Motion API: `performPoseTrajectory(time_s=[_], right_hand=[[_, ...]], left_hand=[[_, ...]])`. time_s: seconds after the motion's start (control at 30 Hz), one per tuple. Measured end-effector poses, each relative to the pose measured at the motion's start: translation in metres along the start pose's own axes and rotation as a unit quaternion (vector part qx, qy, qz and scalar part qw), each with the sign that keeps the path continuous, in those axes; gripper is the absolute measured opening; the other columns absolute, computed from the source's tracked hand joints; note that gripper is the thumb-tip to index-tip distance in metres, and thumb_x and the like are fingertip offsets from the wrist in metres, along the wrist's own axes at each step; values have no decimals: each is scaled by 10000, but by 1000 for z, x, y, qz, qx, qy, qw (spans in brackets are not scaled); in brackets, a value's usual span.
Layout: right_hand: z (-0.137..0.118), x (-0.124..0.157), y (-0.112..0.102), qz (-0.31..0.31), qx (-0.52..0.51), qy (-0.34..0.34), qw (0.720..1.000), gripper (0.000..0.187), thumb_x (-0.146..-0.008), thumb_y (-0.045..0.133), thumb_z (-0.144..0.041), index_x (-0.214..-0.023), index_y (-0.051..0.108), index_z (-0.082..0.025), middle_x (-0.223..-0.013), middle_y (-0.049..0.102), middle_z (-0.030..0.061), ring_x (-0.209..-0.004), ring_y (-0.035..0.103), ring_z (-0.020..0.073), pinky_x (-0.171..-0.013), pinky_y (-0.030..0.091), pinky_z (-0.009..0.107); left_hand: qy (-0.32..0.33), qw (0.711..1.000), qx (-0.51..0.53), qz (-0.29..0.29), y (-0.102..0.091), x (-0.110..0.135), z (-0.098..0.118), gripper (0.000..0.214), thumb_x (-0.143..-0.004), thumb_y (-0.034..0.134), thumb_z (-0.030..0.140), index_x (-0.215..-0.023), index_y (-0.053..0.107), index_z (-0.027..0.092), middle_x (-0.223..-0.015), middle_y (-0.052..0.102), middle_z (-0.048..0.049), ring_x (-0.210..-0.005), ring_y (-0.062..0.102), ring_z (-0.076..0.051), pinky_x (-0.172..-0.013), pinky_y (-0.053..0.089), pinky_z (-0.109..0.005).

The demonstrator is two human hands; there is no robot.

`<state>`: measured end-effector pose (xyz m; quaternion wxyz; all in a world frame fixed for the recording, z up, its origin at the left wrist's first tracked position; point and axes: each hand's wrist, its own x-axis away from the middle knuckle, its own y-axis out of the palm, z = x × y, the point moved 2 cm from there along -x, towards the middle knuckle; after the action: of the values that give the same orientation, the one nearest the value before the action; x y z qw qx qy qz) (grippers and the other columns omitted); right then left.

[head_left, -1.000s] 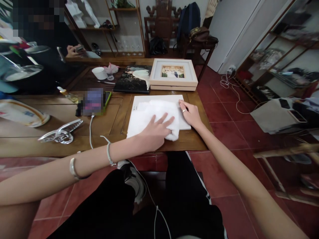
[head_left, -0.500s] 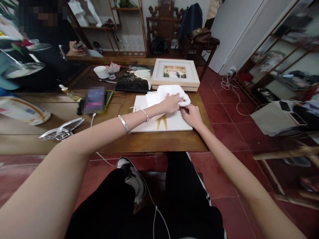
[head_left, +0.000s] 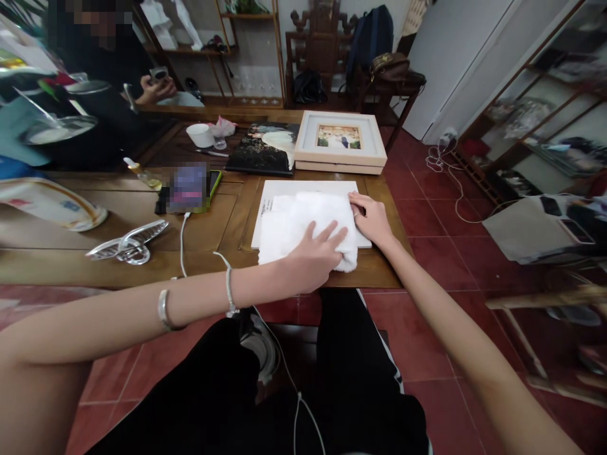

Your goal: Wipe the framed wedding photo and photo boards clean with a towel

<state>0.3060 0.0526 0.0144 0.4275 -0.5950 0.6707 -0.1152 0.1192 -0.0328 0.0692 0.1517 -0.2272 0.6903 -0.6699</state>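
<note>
A white, fluffy towel lies bunched over a thin white board near the table's front edge. My left hand rests on the towel's front part, its fingers spread over the cloth. At the board's right edge, my right hand has its fingers curled against the rim, close beside the towel. Small dark print shows on the board's left side; the towel covers most of the rest.
Behind the board are a boxed picture frame and a dark photo panel. To the left lie a phone on a cable, a silver hair claw and a dropper bottle. Another person's hand holds a small device across the table.
My left hand has swept the towel toward me, down to the board's front edge and over the gold shape seen before. My right hand stays by the board's right edge.
</note>
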Motion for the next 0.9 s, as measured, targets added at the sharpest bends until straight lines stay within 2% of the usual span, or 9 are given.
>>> performPoseTrajectory(time_s=[0.07,0.17,0.3,0.4,0.5,0.67,0.77,0.83,0.9], right_hand=[[0,0,0,1,4,-1,1000,354,-798,492,-105,-1025,748,-198,-1197,697,53,-1222,588,239,-1102,410,436],[2,0,0,4,13,-4,1000,344,-807,493,-115,-1006,751,-226,-1188,702,34,-1211,596,236,-1102,410,443],[3,0,0,7,8,-8,1000,336,-807,499,-119,-1008,751,-217,-1183,705,52,-1213,593,240,-1097,414,444],[3,1,0,6,6,2,1000,333,-808,512,-128,-1029,744,-221,-1194,700,49,-1215,592,233,-1099,410,442],[3,1,0,5,8,2,1000,333,-809,512,-132,-1027,743,-233,-1194,700,40,-1215,592,231,-1102,405,448],[2,0,-1,-2,5,-5,1000,348,-797,488,-114,-983,755,-239,-1189,703,33,-1218,589,238,-1104,400,443],[1,0,-1,-10,-7,-5,1000,367,-782,483,-101,-997,752,-228,-1201,698,34,-1232,578,242,-1105,397,443],[2,0,-1,-11,-10,-7,1000,374,-776,484,-100,-1007,748,-230,-1198,699,27,-1236,575,242,-1105,395,450],[2,0,-1,-10,-5,-8,1000,373,-775,485,-102,-1010,746,-230,-1192,702,27,-1232,578,241,-1105,397,451]], left_hand=[[-4,1000,8,-18,-4,-8,-7,453,-820,433,47,-1210,643,141,-1559,300,-151,-1449,227,-348,-1101,286,-601],[-41,998,15,-41,-6,-33,-35,512,-808,440,41,-1293,578,133,-1569,269,-162,-1449,229,-342,-1096,285,-611],[-89,996,10,-5,1,-70,-78,500,-819,446,52,-1299,564,126,-1576,256,-151,-1456,212,-322,-1122,245,-598],[-107,994,7,31,9,-80,-94,482,-828,428,51,-1277,581,134,-1574,274,-129,-1458,215,-295,-1143,210,-577],[-93,994,-2,55,14,-72,-85,477,-811,443,49,-1258,599,110,-1561,299,-146,-1452,224,-313,-1140,201,-592],[-39,997,-14,58,18,-29,-35,410,-821,490,92,-1196,651,136,-1562,294,-145,-1453,214,-341,-1134,204,-613],[1,997,-4,75,19,-1,-9,344,-838,476,88,-1085,708,145,-1560,300,-138,-1455,207,-347,-1137,217,-611],[19,996,2,85,17,10,-2,330,-834,469,79,-1024,728,153,-1558,310,-124,-1459,206,-330,-1149,218,-588],[25,997,11,70,14,12,-5,345,-823,469,70,-1036,723,163,-1559,312,-109,-1462,209,-306,-1155,222,-564]])
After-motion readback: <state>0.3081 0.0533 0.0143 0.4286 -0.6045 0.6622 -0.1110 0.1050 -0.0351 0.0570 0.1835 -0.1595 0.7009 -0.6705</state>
